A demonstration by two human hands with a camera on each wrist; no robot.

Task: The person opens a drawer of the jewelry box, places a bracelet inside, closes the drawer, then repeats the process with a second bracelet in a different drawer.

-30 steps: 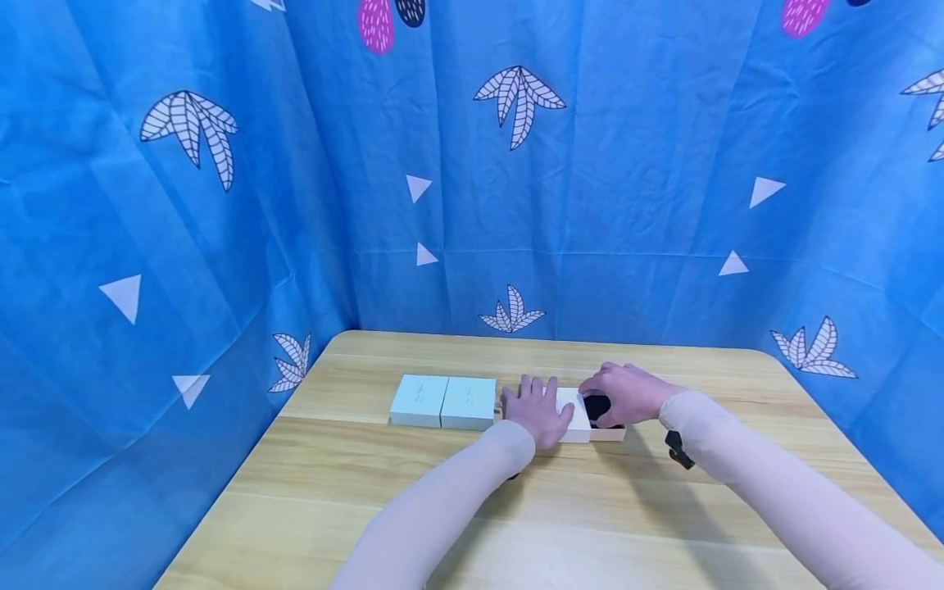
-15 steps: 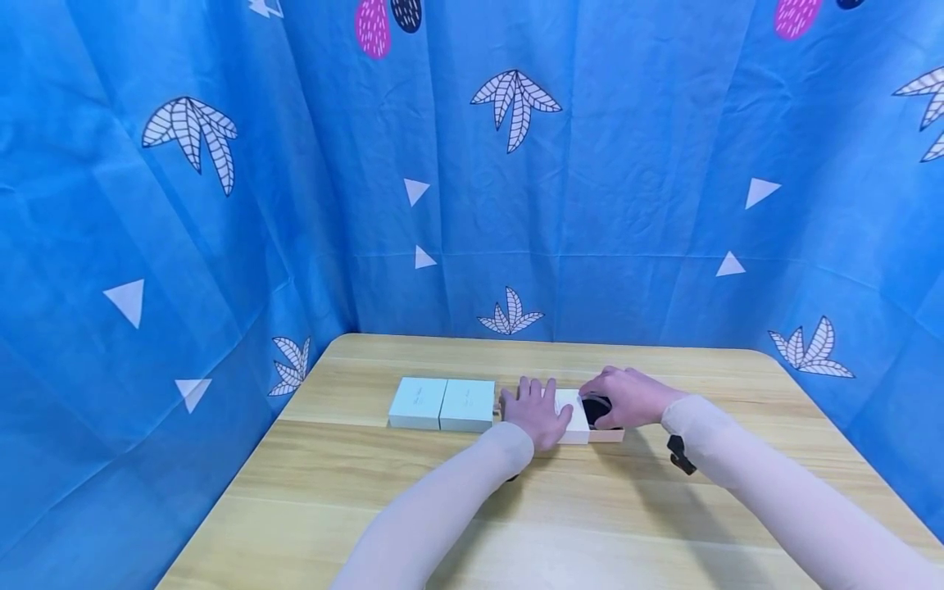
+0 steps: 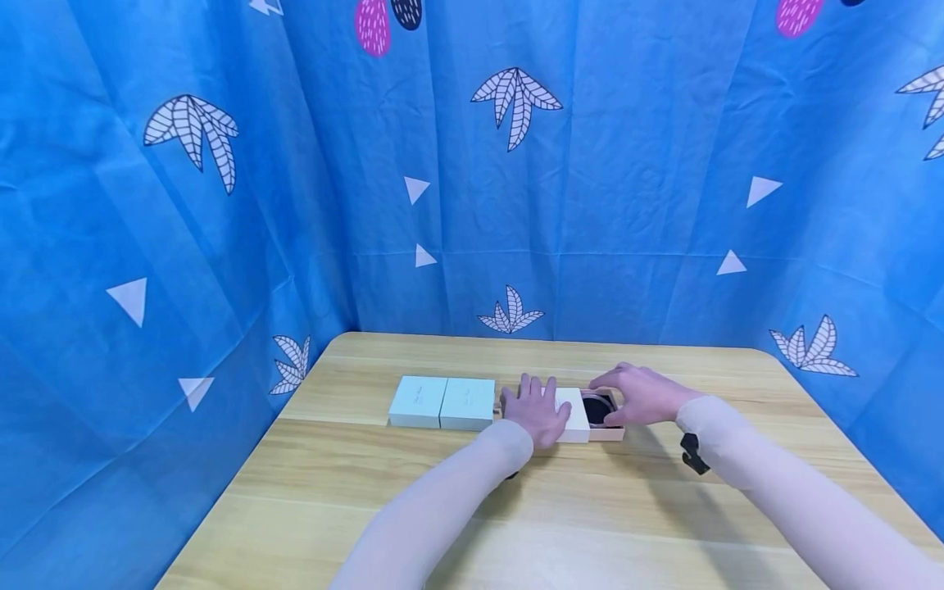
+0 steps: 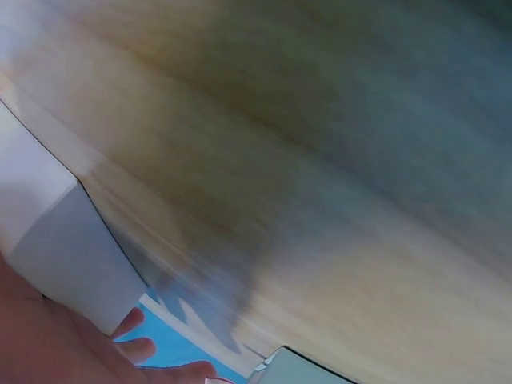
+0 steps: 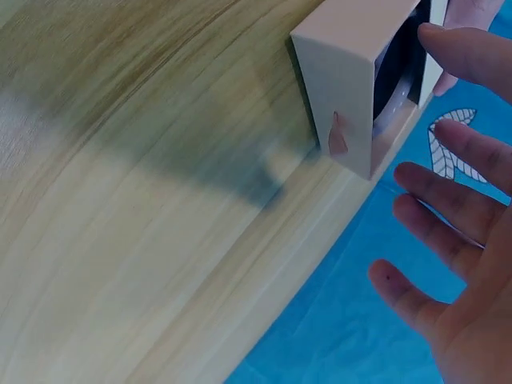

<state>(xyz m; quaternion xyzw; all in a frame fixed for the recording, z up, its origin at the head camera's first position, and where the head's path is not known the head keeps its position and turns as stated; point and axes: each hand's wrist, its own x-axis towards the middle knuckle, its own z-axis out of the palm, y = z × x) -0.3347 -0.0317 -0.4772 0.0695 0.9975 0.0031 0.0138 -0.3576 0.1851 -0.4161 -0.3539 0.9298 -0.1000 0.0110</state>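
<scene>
My left hand (image 3: 537,414) lies with fingers spread on a white box sleeve (image 3: 576,426). From the sleeve's right end a pale pink drawer (image 3: 606,436) is pulled partway out. Inside it, a shiny bracelet-like ring (image 5: 395,106) lies on a black lining (image 5: 390,74). My right hand (image 3: 642,396) hovers at the drawer's right side with fingers apart and nothing in them; in the right wrist view the thumb reaches over the opening. A small pink pull tab (image 5: 338,134) shows on the drawer's outer end. In the left wrist view, my left fingers are beside the white sleeve (image 4: 76,248).
Two pale mint boxes (image 3: 418,401) (image 3: 468,404) stand side by side left of my left hand. All boxes rest on a wooden table (image 3: 354,492). A blue patterned curtain (image 3: 634,205) hangs behind the table and along both sides.
My right hand has drawn back from the drawer to the right, its fingers spreading. The ring on the black lining now shows more fully. The left hand has stayed on the white sleeve.
</scene>
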